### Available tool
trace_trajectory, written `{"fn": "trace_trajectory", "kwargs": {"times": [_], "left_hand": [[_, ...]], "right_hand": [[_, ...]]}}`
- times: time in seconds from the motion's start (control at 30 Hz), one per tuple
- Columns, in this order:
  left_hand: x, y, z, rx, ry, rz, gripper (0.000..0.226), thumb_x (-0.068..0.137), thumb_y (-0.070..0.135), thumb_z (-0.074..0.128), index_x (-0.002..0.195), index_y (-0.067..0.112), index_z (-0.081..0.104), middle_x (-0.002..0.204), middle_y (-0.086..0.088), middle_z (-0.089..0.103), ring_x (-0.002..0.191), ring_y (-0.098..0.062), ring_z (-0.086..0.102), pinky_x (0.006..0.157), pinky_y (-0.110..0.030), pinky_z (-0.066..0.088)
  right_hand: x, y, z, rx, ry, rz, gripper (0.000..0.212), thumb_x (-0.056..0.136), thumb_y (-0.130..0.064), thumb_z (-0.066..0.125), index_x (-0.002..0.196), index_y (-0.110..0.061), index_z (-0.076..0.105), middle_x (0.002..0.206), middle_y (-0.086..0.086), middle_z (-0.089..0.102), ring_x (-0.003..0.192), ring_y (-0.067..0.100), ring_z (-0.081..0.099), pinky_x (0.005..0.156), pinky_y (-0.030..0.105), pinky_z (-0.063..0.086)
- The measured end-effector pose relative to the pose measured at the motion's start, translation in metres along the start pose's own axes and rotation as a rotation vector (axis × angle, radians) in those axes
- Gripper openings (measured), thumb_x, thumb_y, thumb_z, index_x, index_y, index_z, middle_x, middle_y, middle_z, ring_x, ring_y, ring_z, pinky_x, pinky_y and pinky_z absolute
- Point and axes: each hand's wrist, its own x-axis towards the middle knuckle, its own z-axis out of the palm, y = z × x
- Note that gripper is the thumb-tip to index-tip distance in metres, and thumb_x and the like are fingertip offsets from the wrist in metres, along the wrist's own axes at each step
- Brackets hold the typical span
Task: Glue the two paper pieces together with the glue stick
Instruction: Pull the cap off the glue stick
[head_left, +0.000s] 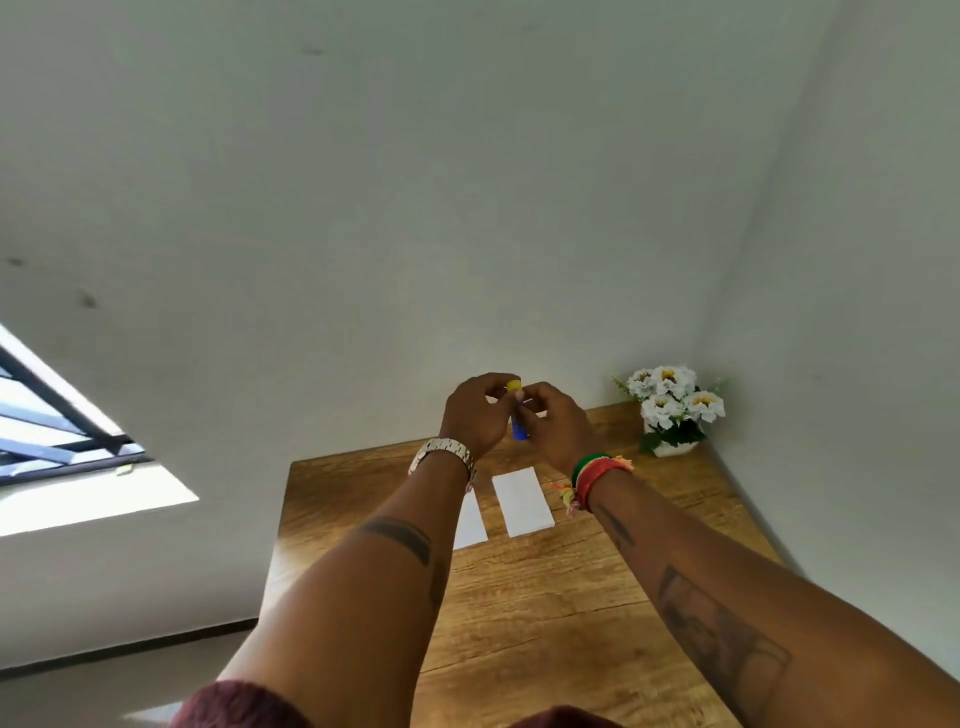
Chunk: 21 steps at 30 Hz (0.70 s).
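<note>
Barely started: both hands, left hand and right hand, grip the glue stick between them, probably uncapping. Two paper pieces lie unglued just below the wrists.

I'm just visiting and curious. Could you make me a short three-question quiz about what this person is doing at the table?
1. True or false: the blue glue stick with the yellow cap is lying on the brown wooden table.
2. How many white rectangular paper pieces lie on the table? A) one B) two C) four
3. Fill in: the white artificial flowers in a small white pot stand at the table's far ______ corner, by the wall.

Key
1. False: the left hand and the right hand hold it up above the table.
2. B: one paper piece in plain view, another partly hidden by the left forearm.
3. Right.
</note>
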Motion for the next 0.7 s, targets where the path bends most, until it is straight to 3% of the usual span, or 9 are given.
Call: {"fn": "trace_trajectory", "kwargs": {"times": [0.1, 0.2, 0.33, 0.4, 0.5, 0.7], "left_hand": [[-0.006, 0.004, -0.008, -0.059, 0.025, -0.016, 0.021, 0.093, 0.024, 0.073, 0.113, 0.019, 0.077, 0.11, 0.003, 0.076, 0.102, -0.011, 0.065, 0.086, -0.019, 0.044], [-0.011, 0.01, -0.011, -0.073, 0.031, -0.016, 0.02, 0.092, 0.022, 0.075, 0.111, 0.016, 0.078, 0.11, -0.001, 0.076, 0.1, -0.013, 0.065, 0.087, -0.021, 0.046], [-0.015, 0.015, -0.008, -0.065, 0.04, -0.046, 0.021, 0.091, 0.024, 0.075, 0.111, 0.016, 0.079, 0.109, 0.0, 0.077, 0.096, -0.011, 0.064, 0.077, -0.012, 0.043], [-0.017, 0.015, -0.006, -0.065, 0.033, -0.074, 0.022, 0.091, 0.025, 0.075, 0.112, 0.016, 0.078, 0.11, 0.0, 0.077, 0.096, -0.012, 0.065, 0.083, -0.017, 0.046], [-0.02, 0.018, -0.003, -0.093, 0.043, -0.113, 0.021, 0.09, 0.026, 0.077, 0.11, 0.019, 0.079, 0.108, 0.0, 0.078, 0.098, -0.015, 0.07, 0.091, -0.026, 0.053], [-0.017, 0.024, 0.001, -0.182, 0.077, -0.163, 0.015, 0.087, 0.028, 0.078, 0.101, 0.02, 0.077, 0.099, 0.0, 0.079, 0.093, -0.019, 0.075, 0.091, -0.038, 0.061]], "right_hand": [[-0.003, -0.009, 0.0, 0.021, 0.0, -0.01, 0.024, 0.096, -0.037, 0.064, 0.111, -0.018, 0.065, 0.104, -0.003, 0.067, 0.098, 0.017, 0.065, 0.086, 0.034, 0.055], [-0.007, -0.012, -0.001, 0.018, 0.007, -0.004, 0.022, 0.093, -0.035, 0.069, 0.109, -0.019, 0.066, 0.108, -0.002, 0.07, 0.101, 0.017, 0.066, 0.09, 0.036, 0.055], [-0.013, -0.014, -0.002, 0.029, 0.059, 0.024, 0.018, 0.092, -0.031, 0.071, 0.105, -0.02, 0.065, 0.099, -0.006, 0.067, 0.095, 0.015, 0.065, 0.081, 0.028, 0.052], [-0.015, -0.014, -0.003, 0.001, 0.082, 0.032, 0.018, 0.091, -0.029, 0.072, 0.104, -0.018, 0.066, 0.097, -0.007, 0.066, 0.092, 0.014, 0.064, 0.073, 0.023, 0.047], [-0.018, -0.013, -0.005, -0.027, 0.094, 0.024, 0.017, 0.09, -0.026, 0.073, 0.103, -0.019, 0.066, 0.097, -0.005, 0.068, 0.093, 0.016, 0.065, 0.075, 0.026, 0.049], [-0.018, -0.008, -0.006, -0.066, 0.153, 0.044, 0.019, 0.089, -0.026, 0.075, 0.101, -0.02, 0.062, 0.097, -0.005, 0.069, 0.089, 0.016, 0.064, 0.073, 0.024, 0.045]]}}
